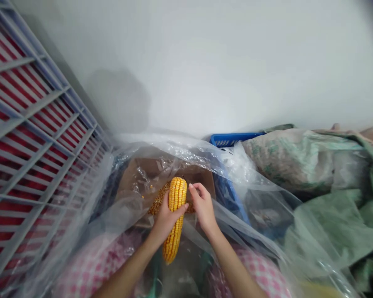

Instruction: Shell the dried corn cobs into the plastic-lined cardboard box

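Filling the whole background, a plain white wall [224,54] stands behind everything. On the left leans a large grey grid rack [25,136] with red showing through its openings. On the right lie bulky woven sacks [298,161], pale with green print, slumped against one another. A wide sheet of clear plastic [180,149] billows across the middle, draping over the containers and down toward the person's lap, where pink checked cloth [261,269] shows through it.

Under the plastic sits a brown cardboard box [136,174], open at the top, holding a heap of loose yellow-brown kernels [160,200] on its floor, with a few scattered apart from the heap. Just beside the box, to the right, is a blue plastic basket [233,138]; only its slotted rim and one wall show, and its contents are hidden.

The corn cob [178,194] is held over the box, its blunt top tilted slightly right above the kernel heap and its tapered end pointing down toward the person. It is bright yellow, long, and covered in tight, even rows of kernels all along the visible side.

The left hand [165,221] is clamped around the cob's middle, thumb laid across the front. The right hand [203,209] is just beside the cob's upper part, fingers curled inward and thumb tip touching the edge; whether it grips anything cannot be told. The two hands are close but not touching.
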`<action>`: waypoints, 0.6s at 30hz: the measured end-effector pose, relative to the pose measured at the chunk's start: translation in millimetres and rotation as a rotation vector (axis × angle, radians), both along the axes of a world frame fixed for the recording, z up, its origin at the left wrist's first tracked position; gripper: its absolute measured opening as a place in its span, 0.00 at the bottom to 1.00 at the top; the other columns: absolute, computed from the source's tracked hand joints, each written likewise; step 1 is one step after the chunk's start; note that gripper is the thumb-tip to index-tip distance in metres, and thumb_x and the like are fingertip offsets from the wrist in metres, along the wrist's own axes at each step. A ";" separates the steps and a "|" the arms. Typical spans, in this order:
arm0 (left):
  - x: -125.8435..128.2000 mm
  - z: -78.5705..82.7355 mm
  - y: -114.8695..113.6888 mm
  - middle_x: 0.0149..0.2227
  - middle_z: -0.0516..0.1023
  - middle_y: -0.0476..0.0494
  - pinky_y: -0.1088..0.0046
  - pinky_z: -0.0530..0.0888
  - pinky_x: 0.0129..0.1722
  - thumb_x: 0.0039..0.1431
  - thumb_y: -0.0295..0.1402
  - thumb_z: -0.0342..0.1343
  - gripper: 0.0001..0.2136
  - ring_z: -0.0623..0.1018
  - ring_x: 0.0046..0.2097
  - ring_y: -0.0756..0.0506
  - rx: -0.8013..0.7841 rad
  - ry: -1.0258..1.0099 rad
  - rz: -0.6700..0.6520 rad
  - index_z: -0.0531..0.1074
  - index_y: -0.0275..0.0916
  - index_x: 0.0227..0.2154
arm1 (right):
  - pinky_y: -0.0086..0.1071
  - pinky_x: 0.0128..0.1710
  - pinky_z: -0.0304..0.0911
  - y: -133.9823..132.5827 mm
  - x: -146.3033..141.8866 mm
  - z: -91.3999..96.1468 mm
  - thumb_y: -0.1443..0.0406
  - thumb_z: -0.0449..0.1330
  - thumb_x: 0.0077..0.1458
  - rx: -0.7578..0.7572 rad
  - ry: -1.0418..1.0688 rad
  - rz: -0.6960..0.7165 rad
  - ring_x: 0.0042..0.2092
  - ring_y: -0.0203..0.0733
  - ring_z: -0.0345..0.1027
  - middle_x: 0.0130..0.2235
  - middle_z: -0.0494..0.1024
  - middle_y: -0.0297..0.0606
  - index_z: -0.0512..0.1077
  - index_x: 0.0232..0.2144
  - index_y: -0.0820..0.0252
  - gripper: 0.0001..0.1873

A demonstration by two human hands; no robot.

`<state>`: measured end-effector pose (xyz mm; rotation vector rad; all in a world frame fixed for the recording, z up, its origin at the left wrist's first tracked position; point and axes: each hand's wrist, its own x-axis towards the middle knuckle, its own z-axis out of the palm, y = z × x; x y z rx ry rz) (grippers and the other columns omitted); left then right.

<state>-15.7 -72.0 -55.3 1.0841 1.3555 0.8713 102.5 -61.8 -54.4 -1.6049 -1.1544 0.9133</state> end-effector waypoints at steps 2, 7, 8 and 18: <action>-6.6 4.1 4.0 0.46 0.72 0.39 0.68 0.70 0.46 0.44 0.40 0.60 0.28 0.74 0.45 0.43 0.031 0.064 0.007 0.60 0.38 0.49 | 0.25 0.27 0.53 -1.8 8.5 11.1 0.53 0.52 0.56 0.058 0.004 0.050 0.27 0.33 0.58 0.24 0.67 0.30 0.68 0.28 0.59 0.17; -21.1 10.4 11.8 0.48 0.70 0.38 0.67 0.68 0.48 0.46 0.42 0.60 0.31 0.73 0.46 0.44 0.101 0.178 -0.005 0.56 0.38 0.52 | 0.25 0.26 0.50 -6.6 25.0 27.0 0.55 0.54 0.56 0.110 -0.156 0.187 0.24 0.32 0.55 0.21 0.65 0.28 0.69 0.25 0.59 0.16; -22.9 11.4 12.3 0.49 0.70 0.37 0.67 0.68 0.49 0.46 0.42 0.60 0.32 0.72 0.48 0.43 0.112 0.190 -0.004 0.56 0.38 0.53 | 0.25 0.26 0.50 -7.0 25.8 27.6 0.55 0.53 0.56 0.114 -0.190 0.205 0.24 0.31 0.55 0.21 0.65 0.28 0.69 0.24 0.59 0.16; -24.5 6.5 12.0 0.53 0.67 0.33 0.65 0.67 0.52 0.45 0.37 0.62 0.35 0.72 0.50 0.42 0.116 0.063 0.053 0.54 0.36 0.55 | 0.25 0.26 0.57 -4.6 17.1 22.1 0.54 0.49 0.58 0.209 -0.325 0.242 0.25 0.34 0.66 0.24 0.74 0.31 0.71 0.26 0.57 0.18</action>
